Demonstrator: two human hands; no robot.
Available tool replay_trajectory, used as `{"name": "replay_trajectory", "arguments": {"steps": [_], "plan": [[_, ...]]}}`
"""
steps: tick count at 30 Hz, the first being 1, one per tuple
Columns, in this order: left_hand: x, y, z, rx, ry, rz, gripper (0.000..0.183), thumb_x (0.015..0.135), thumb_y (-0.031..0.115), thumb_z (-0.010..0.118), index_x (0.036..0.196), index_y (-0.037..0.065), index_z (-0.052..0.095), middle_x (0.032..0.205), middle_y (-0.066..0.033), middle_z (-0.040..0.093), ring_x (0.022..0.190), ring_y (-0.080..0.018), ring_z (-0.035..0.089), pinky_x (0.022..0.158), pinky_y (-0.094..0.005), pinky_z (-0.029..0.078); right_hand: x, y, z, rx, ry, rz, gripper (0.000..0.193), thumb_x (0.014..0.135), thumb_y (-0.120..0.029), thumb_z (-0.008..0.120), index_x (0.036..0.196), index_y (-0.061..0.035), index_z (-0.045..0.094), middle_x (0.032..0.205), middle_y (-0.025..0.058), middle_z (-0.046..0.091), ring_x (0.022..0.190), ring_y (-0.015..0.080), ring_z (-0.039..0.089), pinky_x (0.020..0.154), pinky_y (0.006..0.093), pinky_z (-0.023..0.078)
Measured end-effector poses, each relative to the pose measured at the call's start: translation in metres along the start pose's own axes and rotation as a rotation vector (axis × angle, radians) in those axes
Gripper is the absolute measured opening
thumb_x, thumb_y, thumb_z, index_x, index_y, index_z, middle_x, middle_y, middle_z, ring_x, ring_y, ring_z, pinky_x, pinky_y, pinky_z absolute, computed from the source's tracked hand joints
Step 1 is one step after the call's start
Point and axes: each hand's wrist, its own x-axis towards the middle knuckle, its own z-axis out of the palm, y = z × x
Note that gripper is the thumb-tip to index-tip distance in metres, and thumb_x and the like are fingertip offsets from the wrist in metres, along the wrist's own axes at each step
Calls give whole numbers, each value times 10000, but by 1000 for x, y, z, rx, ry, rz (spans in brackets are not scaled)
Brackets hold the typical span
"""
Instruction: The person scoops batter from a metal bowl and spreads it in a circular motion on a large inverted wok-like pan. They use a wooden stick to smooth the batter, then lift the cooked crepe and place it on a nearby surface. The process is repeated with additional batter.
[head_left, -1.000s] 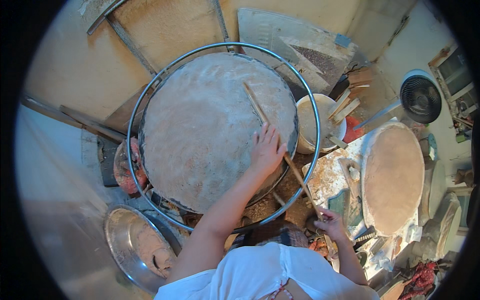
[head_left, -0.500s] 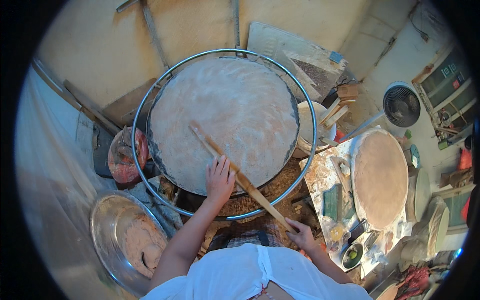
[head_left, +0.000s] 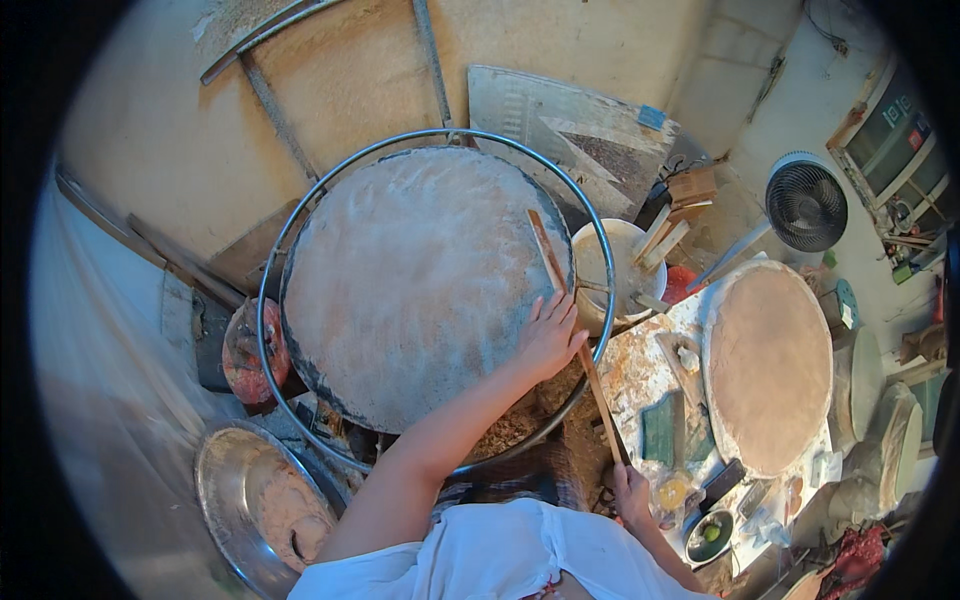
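A long, narrow wooden stick (head_left: 599,398) slants over the right part of a large round slab (head_left: 420,280) coated in pale, brownish clay-like material. My left hand (head_left: 548,335) lies over the stick's middle, near the slab's right edge, its fingers across the wood. Around the stick's near end, close to my body, my right hand (head_left: 631,496) is closed. The stick's far tip rests on or just above the slab; I cannot tell which. A shiny metal ring (head_left: 262,335) encircles the slab, and the stick crosses over it.
At lower left stands a metal basin (head_left: 215,490) with pinkish-brown material. A white bucket (head_left: 622,240) with wood pieces is right of the ring. The board (head_left: 640,375) at right bears another round slab (head_left: 765,365), tools and a small bowl (head_left: 708,535). A fan (head_left: 805,205) stands behind.
Both hands have shifted the stick rightward, from the slab's middle to its right edge, and it is now steeper. My left arm reaches farther right. The view has moved slightly.
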Motion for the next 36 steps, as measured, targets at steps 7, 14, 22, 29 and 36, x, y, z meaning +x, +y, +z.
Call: {"name": "replay_trajectory", "arguments": {"steps": [7,14,22,29,36], "plan": [[74,-65,-12,62,162,-226,565,965,425,434,1317,-11,495,1454,-148,397,1410,-289,262,1135,-518,197,123,-72,-20,-128,-295,-39,582,993,-458,409,775,60,561,666,234,530,637,296,511,680,423,440],[28,-169,-46,92,257,-447,492,955,380,450,1279,20,539,1444,-105,427,1401,-266,286,1127,-519,210,159,-165,22,-221,-523,-179,626,990,-491,394,759,66,560,633,183,525,630,256,531,650,395,446],[-99,-205,-79,58,413,-542,442,938,309,469,1263,22,551,1415,-113,450,1376,-290,316,1114,-523,231,102,-187,92,-355,-637,-290,660,984,-515,370,828,84,599,748,270,600,750,416,591,740,454,454],[-214,-181,-74,87,382,-579,476,942,275,462,1346,23,477,1440,-125,420,1384,-294,302,1120,-511,227,25,-161,107,-441,-703,-291,624,956,-542,416,880,43,617,773,249,622,785,391,624,721,448,472],[-286,-94,-35,59,522,-407,479,914,242,524,1328,6,474,1407,-162,441,1338,-363,357,1073,-518,284,-20,-60,66,-547,-371,-411,507,873,-524,567,795,-23,586,740,234,631,710,425,623,634,490,495]]}}
